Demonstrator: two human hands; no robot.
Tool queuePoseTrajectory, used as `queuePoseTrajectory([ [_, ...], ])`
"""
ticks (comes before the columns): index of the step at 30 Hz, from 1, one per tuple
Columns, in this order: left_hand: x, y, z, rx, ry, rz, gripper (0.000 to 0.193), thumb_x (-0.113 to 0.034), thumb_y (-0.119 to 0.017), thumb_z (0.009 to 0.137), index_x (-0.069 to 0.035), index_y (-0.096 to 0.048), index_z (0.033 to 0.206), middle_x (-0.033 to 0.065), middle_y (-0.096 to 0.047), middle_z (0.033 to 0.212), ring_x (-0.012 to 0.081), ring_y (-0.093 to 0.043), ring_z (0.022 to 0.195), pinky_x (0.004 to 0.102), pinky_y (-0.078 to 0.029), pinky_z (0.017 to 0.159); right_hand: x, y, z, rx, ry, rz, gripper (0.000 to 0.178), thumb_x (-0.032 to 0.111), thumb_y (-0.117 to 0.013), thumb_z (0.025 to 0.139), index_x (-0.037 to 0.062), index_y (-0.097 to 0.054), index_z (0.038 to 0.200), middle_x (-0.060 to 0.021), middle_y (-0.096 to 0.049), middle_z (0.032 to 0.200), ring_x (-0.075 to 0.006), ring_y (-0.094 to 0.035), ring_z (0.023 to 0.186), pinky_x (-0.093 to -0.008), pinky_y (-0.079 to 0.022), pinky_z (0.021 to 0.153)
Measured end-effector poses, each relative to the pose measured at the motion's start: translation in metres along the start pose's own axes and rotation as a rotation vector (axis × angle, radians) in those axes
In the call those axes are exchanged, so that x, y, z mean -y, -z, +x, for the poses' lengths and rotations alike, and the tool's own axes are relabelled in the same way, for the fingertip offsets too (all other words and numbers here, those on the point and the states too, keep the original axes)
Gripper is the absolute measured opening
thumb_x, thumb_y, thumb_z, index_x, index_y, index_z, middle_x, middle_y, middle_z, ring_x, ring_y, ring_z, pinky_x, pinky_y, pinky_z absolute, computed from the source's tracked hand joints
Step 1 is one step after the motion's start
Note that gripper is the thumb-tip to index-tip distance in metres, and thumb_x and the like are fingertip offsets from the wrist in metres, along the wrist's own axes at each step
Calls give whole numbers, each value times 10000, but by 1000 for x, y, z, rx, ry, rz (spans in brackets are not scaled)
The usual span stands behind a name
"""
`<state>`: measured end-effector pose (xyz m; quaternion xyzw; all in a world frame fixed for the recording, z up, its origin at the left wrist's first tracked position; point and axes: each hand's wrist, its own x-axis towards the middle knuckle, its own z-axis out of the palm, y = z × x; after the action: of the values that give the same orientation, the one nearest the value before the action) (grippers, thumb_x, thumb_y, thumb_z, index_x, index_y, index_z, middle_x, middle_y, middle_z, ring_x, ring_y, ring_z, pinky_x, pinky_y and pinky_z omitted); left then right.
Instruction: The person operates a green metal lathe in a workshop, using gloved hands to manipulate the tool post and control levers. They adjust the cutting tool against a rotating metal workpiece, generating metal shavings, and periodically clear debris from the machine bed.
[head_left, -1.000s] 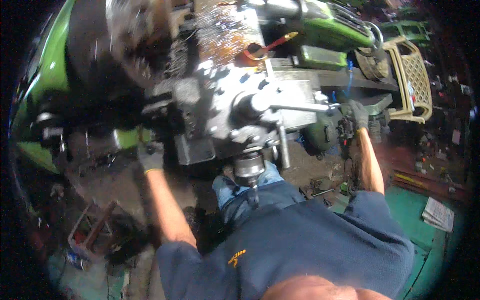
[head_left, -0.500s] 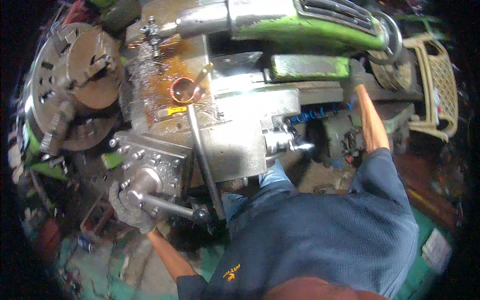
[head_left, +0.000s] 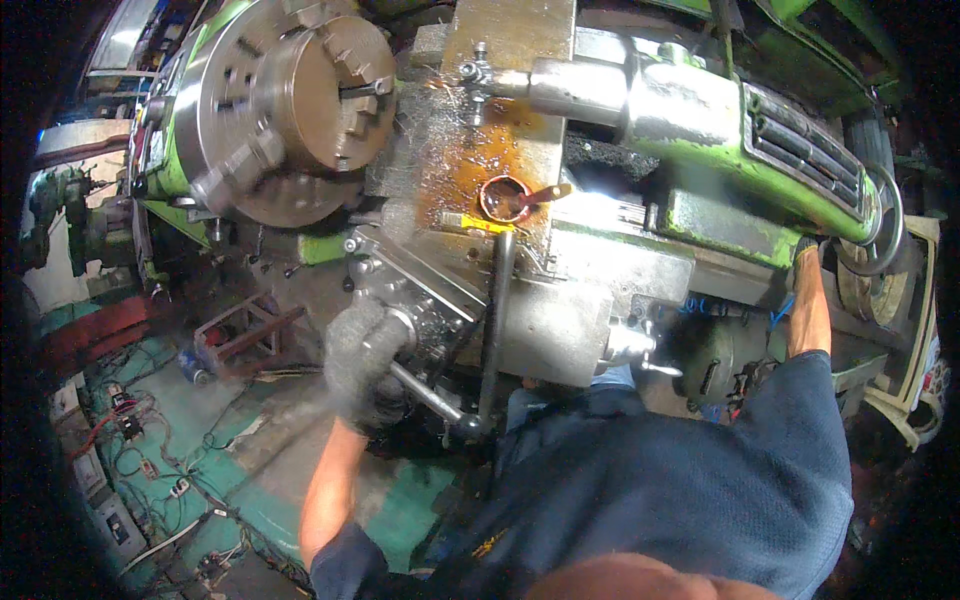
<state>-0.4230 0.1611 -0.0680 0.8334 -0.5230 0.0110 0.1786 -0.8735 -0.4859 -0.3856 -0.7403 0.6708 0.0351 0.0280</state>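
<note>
My left hand [head_left: 362,355], in a grey glove, is at the round hub of the lathe's square tool post [head_left: 432,285]. It is smeared by motion, so its fingers cannot be made out. A lever with a ball end [head_left: 428,397] runs from the hub toward me. Beside the tool post, a long steel bar [head_left: 496,330] slants across the carriage. My right hand [head_left: 804,250], also gloved, reaches to the right end of the green tailstock base [head_left: 725,225]. Its fingers are mostly hidden there.
A large chuck [head_left: 300,110] stands at the left. The tailstock [head_left: 690,105] with its handwheel [head_left: 893,220] spans the upper right. On the oily slide sit a red-rimmed cup [head_left: 503,198] holding a brush [head_left: 553,193] and a yellow-handled tool [head_left: 487,224]. Cables [head_left: 180,488] lie on the green floor.
The whole view has shifted, with the machine appearing further right. My left hand has moved from the hub's outer side to over it. My right hand stays by the tailstock base.
</note>
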Motion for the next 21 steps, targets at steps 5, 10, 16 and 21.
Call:
queuePoseTrajectory([
  [5, 10, -15, -19, -56, -20, -122, 261, -211, -698, 802, -84, -676, 1028, 160, -658, 1078, 374, -635, 1041, 514, -495, 911, 0, 7, -18, 0, -20, -7, 365, 399, -547, 956, 108, -679, 1132, -145, -700, 1142, -336, -650, 1027, -486, -469, 928],
  [10, 17, -25, -31, -97, -19, -185, 266, -225, -693, 812, -89, -675, 1040, 161, -653, 1102, 372, -629, 1055, 523, -483, 922, 2, 20, -28, -15, -20, -24, 373, 401, -534, 961, 107, -677, 1142, -157, -695, 1150, -345, -648, 1036, -488, -472, 924],
  [16, 13, -19, -35, -123, -42, -208, 273, -241, -687, 825, -94, -673, 1054, 163, -646, 1131, 371, -621, 1070, 534, -469, 935, 10, 23, -37, -10, -45, 7, 384, 402, -519, 968, 105, -674, 1155, -172, -690, 1160, -356, -645, 1046, -489, -475, 920],
  [21, 13, -14, -35, -146, -69, -220, 278, -255, -682, 835, -98, -671, 1065, 164, -641, 1155, 370, -615, 1083, 543, -457, 947, 9, 26, -55, -11, -55, 35, 393, 403, -506, 973, 103, -671, 1166, -184, -685, 1168, -366, -643, 1055, -491, -477, 916],
])
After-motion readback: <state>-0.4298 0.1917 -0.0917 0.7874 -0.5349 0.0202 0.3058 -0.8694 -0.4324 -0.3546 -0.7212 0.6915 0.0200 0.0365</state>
